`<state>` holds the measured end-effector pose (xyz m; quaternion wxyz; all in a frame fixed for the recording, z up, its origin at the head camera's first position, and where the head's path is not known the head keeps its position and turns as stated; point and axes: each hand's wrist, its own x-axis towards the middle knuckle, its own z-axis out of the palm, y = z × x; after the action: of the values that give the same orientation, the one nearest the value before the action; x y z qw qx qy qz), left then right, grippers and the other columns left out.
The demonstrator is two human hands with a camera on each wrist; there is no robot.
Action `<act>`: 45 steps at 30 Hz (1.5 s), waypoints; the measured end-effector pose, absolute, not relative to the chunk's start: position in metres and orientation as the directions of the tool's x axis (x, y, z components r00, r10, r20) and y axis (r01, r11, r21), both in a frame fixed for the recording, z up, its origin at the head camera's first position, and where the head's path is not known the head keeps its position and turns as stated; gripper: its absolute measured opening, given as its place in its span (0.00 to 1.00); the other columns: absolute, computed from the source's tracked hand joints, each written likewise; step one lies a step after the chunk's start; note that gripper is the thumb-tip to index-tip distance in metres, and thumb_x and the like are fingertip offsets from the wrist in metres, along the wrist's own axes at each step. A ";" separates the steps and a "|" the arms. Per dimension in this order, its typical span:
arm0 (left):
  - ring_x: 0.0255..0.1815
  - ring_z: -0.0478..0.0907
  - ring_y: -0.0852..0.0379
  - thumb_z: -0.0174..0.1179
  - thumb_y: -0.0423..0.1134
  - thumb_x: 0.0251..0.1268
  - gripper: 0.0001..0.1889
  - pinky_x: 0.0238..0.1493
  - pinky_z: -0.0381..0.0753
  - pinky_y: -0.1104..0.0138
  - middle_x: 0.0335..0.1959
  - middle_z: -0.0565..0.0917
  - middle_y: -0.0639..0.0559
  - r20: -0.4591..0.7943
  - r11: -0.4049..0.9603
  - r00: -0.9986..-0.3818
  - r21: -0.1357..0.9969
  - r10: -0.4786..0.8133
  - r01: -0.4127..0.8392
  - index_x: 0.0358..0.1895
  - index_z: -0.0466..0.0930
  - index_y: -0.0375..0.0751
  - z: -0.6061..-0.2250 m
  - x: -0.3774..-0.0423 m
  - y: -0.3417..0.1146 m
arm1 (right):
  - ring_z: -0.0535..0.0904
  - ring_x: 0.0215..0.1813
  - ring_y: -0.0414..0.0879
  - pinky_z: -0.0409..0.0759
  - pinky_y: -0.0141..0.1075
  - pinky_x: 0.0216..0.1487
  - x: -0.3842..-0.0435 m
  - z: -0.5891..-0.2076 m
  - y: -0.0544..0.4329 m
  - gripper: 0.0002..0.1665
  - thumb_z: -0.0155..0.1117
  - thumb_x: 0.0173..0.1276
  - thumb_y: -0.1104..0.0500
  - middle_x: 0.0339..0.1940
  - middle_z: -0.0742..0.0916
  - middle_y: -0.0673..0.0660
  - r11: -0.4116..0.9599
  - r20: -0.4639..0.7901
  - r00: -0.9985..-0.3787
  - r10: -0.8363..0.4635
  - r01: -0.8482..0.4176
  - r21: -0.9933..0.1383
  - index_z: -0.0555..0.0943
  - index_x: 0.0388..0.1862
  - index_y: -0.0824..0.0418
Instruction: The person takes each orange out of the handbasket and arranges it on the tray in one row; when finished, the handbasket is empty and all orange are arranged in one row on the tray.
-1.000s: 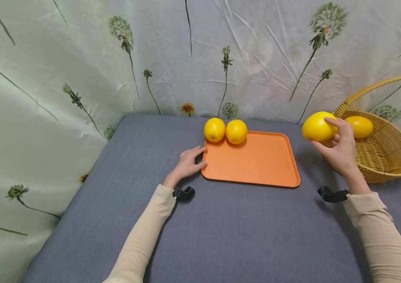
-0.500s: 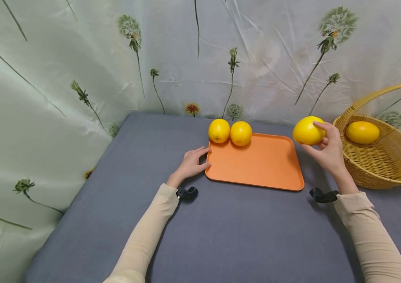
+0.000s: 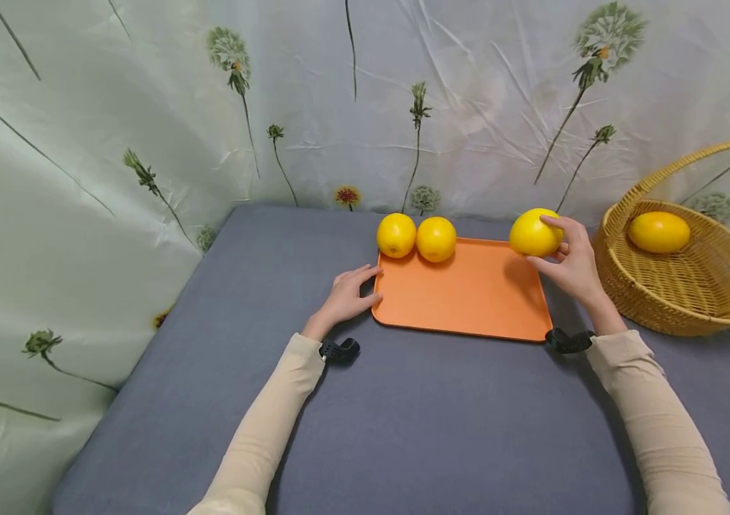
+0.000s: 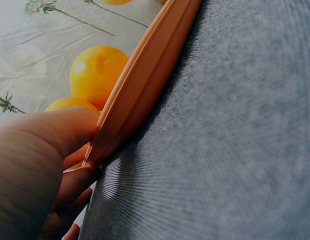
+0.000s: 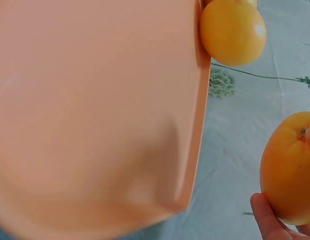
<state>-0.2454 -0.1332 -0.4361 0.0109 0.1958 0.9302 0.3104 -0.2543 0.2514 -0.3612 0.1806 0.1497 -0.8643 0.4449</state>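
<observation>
My right hand (image 3: 575,261) holds a yellow-orange fruit, which looks like an orange (image 3: 535,232), between thumb and fingers above the tray's far right corner. In the right wrist view, the held orange (image 5: 291,170) shows a small stem dimple. My left hand (image 3: 344,299) touches the left rim of an orange tray (image 3: 461,295), thumb and index finger spread along it. The left wrist view shows the thumb (image 4: 70,125) against that rim, with the other fingers partly hidden. Two similar oranges, one at the corner (image 3: 396,234) and one beside it (image 3: 437,239), sit at the tray's far left.
To the right stands a wicker basket (image 3: 650,304) with a tall handle, and another orange fruit (image 3: 659,232) lies inside it. Grey cloth (image 3: 442,422) covers the table. Behind hangs a pale flower-printed curtain (image 3: 487,107).
My right hand has carried the orange leftward, from in front of the basket to over the tray's right end. The left hand stays at the tray's left rim. The head view has shifted slightly.
</observation>
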 end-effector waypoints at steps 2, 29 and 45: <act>0.73 0.61 0.47 0.57 0.46 0.62 0.30 0.70 0.54 0.46 0.69 0.68 0.43 0.106 0.734 -0.925 0.578 0.365 0.356 0.67 0.67 0.44 -0.436 -0.245 -0.136 | 0.76 0.41 0.40 0.67 0.08 0.39 -0.264 -0.369 0.251 0.41 0.67 0.50 0.75 0.64 0.63 0.70 0.567 0.425 -0.898 -0.112 -0.410 -0.715 0.65 0.65 0.68; 0.73 0.61 0.47 0.58 0.46 0.62 0.29 0.70 0.54 0.46 0.68 0.69 0.43 0.119 0.734 -0.924 0.574 0.363 0.363 0.67 0.67 0.43 -0.436 -0.248 -0.133 | 0.63 0.65 0.63 0.68 0.60 0.60 -0.301 -0.385 0.234 0.42 0.70 0.54 0.65 0.66 0.66 0.70 0.601 0.164 -0.945 -0.283 -0.308 -0.738 0.65 0.68 0.61; 0.73 0.60 0.48 0.57 0.47 0.63 0.30 0.71 0.52 0.46 0.69 0.68 0.44 0.102 0.731 -0.925 0.583 0.366 0.353 0.67 0.66 0.44 -0.439 -0.248 -0.131 | 0.63 0.66 0.62 0.70 0.59 0.60 -0.312 -0.397 0.221 0.42 0.70 0.52 0.69 0.68 0.66 0.68 0.567 0.167 -0.924 -0.344 -0.346 -0.748 0.66 0.68 0.61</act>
<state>-0.2477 -0.1305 -0.4386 0.0100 0.1931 0.9304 0.3114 -0.3117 0.2211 -0.3966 0.0012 0.1948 -0.8851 0.4226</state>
